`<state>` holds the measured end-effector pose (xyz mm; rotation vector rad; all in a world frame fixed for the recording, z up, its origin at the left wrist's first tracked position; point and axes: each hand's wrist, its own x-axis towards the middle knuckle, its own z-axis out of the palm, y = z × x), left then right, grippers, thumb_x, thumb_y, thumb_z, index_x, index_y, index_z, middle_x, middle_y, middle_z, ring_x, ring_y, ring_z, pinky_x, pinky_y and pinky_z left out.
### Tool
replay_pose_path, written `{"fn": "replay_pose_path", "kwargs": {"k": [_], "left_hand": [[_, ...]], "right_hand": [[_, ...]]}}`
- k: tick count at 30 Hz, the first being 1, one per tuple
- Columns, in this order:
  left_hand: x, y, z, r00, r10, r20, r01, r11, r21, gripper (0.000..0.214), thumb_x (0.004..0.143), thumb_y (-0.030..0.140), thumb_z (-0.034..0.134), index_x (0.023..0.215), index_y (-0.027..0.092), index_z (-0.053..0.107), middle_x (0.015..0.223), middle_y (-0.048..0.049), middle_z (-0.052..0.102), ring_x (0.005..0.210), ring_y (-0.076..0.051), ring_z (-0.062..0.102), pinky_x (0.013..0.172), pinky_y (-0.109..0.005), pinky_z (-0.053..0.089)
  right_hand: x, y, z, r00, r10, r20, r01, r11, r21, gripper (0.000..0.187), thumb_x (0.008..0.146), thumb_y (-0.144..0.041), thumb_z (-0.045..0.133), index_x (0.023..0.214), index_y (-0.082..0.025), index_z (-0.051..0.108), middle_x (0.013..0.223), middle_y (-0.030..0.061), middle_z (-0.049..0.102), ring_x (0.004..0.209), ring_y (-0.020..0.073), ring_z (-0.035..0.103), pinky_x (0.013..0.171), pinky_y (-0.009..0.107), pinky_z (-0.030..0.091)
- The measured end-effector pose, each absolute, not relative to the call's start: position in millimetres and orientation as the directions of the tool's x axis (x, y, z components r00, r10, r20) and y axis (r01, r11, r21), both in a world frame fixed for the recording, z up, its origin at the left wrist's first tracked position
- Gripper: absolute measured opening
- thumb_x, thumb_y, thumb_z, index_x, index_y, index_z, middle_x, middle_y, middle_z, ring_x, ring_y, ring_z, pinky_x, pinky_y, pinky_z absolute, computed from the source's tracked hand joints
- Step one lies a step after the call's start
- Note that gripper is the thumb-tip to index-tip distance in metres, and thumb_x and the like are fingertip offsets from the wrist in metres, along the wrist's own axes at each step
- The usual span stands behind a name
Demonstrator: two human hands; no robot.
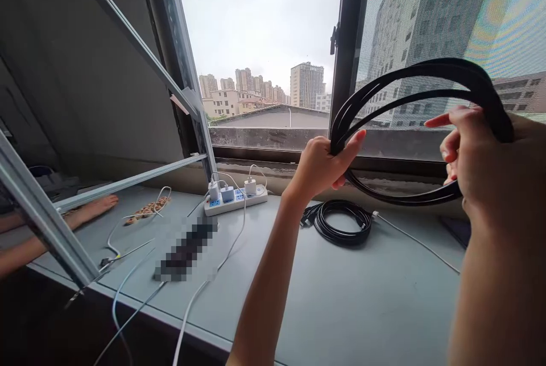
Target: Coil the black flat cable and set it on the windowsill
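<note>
A large coil of black cable (426, 67) is held up in front of the window, its loops roughly upright. On the coil's left side, my left hand (322, 167) is closed round the strands, thumb along the front. My right hand (478, 156) grips the right side, with the loops passing over the back of the hand near the thumb and its index finger pointing inward. Below, a second coil of black cable (343, 235) lies flat on the grey table (362, 309), its connector ends at the left, apart from both hands.
A white power strip (236, 201) with several plugs stands by the window. White cords (230, 246) run over the table edge. A metal frame (145, 181) rises at left, with another person's arm (85, 212) behind it. A pixelated dark object (187, 252) lies mid-table.
</note>
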<state>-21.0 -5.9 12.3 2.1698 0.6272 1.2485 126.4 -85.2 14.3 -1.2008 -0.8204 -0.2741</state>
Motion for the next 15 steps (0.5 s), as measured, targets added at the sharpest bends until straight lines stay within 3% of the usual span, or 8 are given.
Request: {"fn": "replay_pose_path", "kwargs": {"k": [12, 15], "left_hand": [[-17.1, -13.3, 13.6, 0.298, 0.584, 0.755, 0.152, -0.810, 0.567, 0.061, 0.083, 0.058, 0.043, 0.037, 0.019, 0.034, 0.035, 0.0032, 0.031, 0.040, -0.008, 0.045, 0.041, -0.023, 0.030], [-16.2, -11.2, 14.5, 0.269, 0.594, 0.759, 0.195, -0.805, 0.561, 0.059, 0.083, 0.057, 0.044, 0.038, 0.019, 0.038, 0.037, 0.0025, 0.032, 0.046, -0.010, 0.049, 0.044, -0.023, 0.030]], "right_hand": [[131.7, -75.9, 11.9, 0.705, 0.198, 0.681, 0.522, 0.505, -0.687, 0.023, 0.076, -0.028, 0.053, 0.060, -0.018, 0.064, 0.038, -0.0049, 0.036, 0.028, 0.0068, 0.028, 0.026, 0.022, 0.017], [139.2, -69.1, 9.3, 0.606, 0.177, 0.776, 0.602, 0.535, -0.593, 0.024, 0.078, -0.026, 0.050, 0.058, -0.018, 0.061, 0.038, -0.0053, 0.035, 0.027, 0.0066, 0.027, 0.027, 0.022, 0.019]]}}
